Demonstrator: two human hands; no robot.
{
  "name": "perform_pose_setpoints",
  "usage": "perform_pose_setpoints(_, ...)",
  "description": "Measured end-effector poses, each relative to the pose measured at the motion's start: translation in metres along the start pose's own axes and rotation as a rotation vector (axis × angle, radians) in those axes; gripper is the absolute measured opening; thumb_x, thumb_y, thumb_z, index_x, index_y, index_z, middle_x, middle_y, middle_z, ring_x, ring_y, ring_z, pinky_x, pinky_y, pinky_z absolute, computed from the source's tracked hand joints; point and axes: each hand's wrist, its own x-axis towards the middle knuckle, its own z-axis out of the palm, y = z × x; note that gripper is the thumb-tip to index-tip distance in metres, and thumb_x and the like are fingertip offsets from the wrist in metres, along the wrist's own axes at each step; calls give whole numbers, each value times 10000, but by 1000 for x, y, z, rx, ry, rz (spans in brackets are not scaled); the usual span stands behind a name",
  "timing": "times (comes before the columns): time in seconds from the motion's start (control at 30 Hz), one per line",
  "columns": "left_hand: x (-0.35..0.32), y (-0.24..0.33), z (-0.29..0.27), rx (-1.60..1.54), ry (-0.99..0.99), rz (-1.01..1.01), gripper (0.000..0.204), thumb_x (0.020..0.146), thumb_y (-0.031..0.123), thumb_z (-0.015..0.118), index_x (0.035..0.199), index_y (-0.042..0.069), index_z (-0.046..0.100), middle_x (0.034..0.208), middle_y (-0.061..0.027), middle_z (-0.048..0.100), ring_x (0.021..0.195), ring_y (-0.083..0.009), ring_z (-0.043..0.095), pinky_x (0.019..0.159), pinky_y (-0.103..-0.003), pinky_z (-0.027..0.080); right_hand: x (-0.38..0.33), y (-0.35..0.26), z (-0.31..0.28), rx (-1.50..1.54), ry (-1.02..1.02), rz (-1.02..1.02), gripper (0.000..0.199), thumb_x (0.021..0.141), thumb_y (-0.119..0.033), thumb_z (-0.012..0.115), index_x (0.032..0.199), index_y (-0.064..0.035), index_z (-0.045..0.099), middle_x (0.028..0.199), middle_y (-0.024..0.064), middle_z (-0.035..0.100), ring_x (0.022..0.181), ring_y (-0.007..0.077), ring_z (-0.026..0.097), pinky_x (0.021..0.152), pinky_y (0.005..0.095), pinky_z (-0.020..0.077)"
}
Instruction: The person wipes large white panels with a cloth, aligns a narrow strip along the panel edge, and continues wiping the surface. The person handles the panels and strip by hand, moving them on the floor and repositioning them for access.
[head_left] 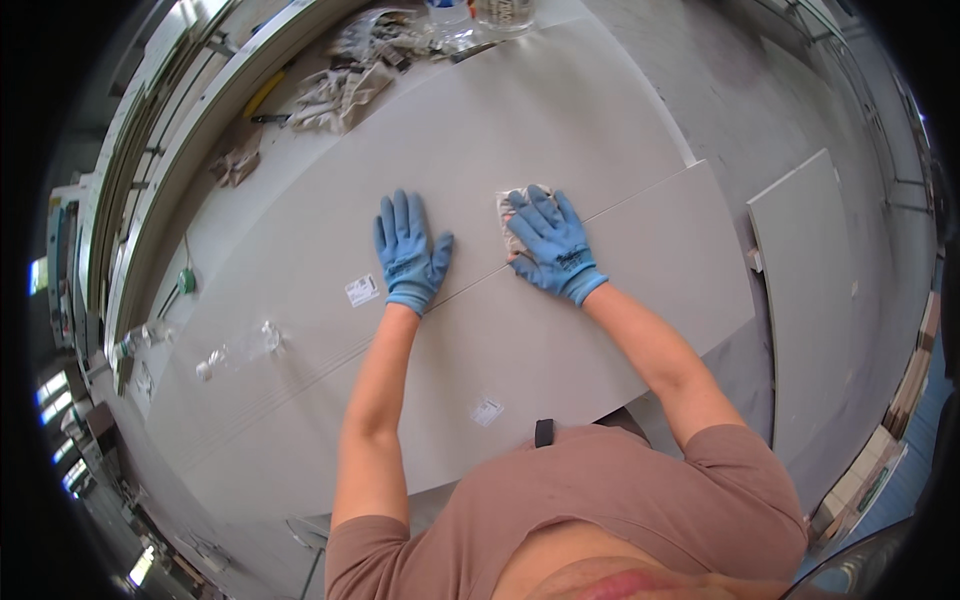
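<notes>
Both hands wear blue work gloves. My left hand [407,250] lies flat on a pale grey panel [330,220], fingers stretched out together and thumb apart, holding nothing. To its right, my right hand [550,240] presses down on a folded whitish cloth [508,215], its fingers bent over it. The cloth shows past the fingertips and along the thumb side; the rest is hidden under the glove. A second grey panel [680,220] lies on the near side, meeting the first along a straight seam that runs below both hands.
Small white labels stick to the panels, one label [362,290] beside my left wrist. An empty clear plastic bottle [240,350] lies at the left. Crumpled gloves [340,98], a yellow-handled tool [262,93] and upright bottles [505,12] sit along the far edge. Another panel [810,290] stands at the right.
</notes>
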Motion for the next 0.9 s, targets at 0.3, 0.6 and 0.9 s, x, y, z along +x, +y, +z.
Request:
perform_pose_setpoints(0.3,12,4,9,81,-273,-13,1006,951,500,629,1663,-36,163,1738,-275,132,1625,-438,65,1305,-570,10,-3,7,8,81,40,40,643,873,-471,722,1376,-77,643,1610,125,475,1540,340,377,1245,631,273)
perform_pose_setpoints(0.6,32,24,16,50,-373,54,996,973,410,640,1655,-66,92,1741,-283,58,1623,-457,6,1305,-590,7,2,3,9,6,85,117,560,929,-509,642,1303,-94,660,1564,117,522,1463,344,470,1202,633,344)
perform_pose_setpoints(0.9,36,31,15,9,-298,74,978,969,433,645,1661,-46,146,1747,-264,102,1631,-424,44,1314,-555,27,0,7,1,71,13,96,789,804,-527,781,1430,-82,600,1604,122,469,1546,335,345,1250,615,263)
